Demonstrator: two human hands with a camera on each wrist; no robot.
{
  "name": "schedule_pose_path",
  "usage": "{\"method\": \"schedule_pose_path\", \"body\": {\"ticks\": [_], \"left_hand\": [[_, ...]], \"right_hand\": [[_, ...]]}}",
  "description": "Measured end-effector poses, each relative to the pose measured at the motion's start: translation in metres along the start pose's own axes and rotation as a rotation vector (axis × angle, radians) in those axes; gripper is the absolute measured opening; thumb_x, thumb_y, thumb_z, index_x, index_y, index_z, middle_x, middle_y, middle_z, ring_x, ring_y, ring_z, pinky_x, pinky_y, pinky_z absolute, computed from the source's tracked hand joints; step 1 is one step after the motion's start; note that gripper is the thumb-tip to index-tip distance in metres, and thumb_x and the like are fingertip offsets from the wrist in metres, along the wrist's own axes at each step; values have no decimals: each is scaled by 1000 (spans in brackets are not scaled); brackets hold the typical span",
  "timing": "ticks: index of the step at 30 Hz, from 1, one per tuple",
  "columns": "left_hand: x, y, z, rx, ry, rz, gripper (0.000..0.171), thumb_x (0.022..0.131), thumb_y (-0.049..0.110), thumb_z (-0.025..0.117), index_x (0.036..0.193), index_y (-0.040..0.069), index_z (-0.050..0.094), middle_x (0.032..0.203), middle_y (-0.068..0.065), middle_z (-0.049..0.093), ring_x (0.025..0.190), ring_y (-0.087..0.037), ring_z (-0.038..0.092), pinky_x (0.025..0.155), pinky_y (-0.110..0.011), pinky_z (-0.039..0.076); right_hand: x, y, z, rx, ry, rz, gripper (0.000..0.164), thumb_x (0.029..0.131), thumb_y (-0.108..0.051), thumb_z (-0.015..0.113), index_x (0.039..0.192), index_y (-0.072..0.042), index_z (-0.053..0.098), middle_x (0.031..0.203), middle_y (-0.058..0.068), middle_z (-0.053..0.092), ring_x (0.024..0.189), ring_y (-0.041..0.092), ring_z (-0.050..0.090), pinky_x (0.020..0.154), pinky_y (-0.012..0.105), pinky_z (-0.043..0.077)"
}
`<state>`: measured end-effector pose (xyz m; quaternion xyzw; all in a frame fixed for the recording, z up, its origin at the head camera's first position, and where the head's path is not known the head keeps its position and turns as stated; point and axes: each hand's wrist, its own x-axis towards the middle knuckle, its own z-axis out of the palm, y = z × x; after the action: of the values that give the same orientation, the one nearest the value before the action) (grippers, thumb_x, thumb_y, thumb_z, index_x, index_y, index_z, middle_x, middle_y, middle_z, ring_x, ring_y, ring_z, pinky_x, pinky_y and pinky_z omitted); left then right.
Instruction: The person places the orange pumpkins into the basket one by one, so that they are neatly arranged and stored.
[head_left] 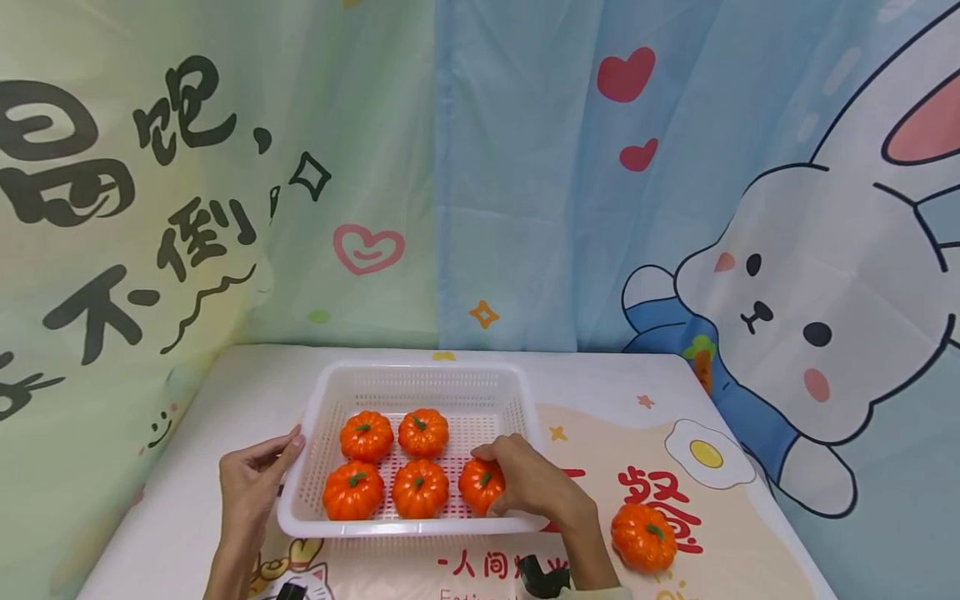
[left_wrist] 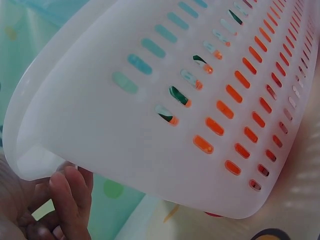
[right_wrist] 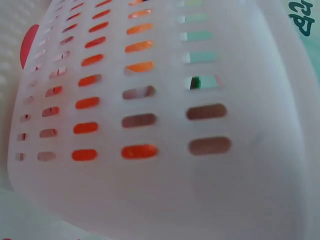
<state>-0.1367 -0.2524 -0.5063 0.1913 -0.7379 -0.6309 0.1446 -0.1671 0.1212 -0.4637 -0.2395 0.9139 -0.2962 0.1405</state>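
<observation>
A white perforated plastic basket (head_left: 420, 527) stands on the table with several small orange pumpkins (head_left: 354, 492) inside, set in two rows. At its left rim, my left hand (head_left: 251, 483) holds the edge between thumb and fingers; the left wrist view has the fingers (left_wrist: 70, 192) under the rim. Inside the front right corner, my right hand (head_left: 536, 482) grips a pumpkin (head_left: 477, 483) from above and the right. Another pumpkin (head_left: 643, 538) sits on the table, right of the basket. From the right wrist, the basket wall (right_wrist: 215, 195) hides most of the hand.
The table is covered by a printed cloth (head_left: 735, 533) with a fried egg and red characters. Behind it hangs a curtain (head_left: 510, 183) with a rabbit, hearts and black writing. The basket's side walls rise around the pumpkins.
</observation>
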Motion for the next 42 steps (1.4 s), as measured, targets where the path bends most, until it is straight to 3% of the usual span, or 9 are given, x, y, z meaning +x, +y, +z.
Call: {"method": "schedule_pose_path", "body": {"ticks": [20,28,34,42], "left_hand": [[0,-1,0,-20,0,-10,41,100,20,82,129,-7,74,84,40,73,67,-3,70,58,-25,65],[0,-1,0,-43,20,1,25,97,21,85,115,4,85,104,16,84,67,-6,72,57,-27,65],[0,-2,0,-34,7,-7,38,98,20,84,125,-6,78,91,31,79,65,-5,70,55,-25,63],[1,-1,0,-25,-2,1,40,100,20,82,129,-7,74,82,37,74,67,-4,70,57,-25,64]], "right_hand": [[9,-1,8,-11,-29,22,70,72,0,99,137,-3,74,128,7,74,119,25,58,113,50,57],[7,-3,8,-5,-38,44,72,73,2,97,139,-3,72,130,8,73,118,25,58,113,52,58],[6,-3,6,2,-50,56,72,74,4,96,141,-3,71,132,10,73,119,26,59,114,53,57],[5,-3,4,-19,-41,40,71,73,4,96,139,-3,71,134,10,73,119,27,59,114,54,57]]}}
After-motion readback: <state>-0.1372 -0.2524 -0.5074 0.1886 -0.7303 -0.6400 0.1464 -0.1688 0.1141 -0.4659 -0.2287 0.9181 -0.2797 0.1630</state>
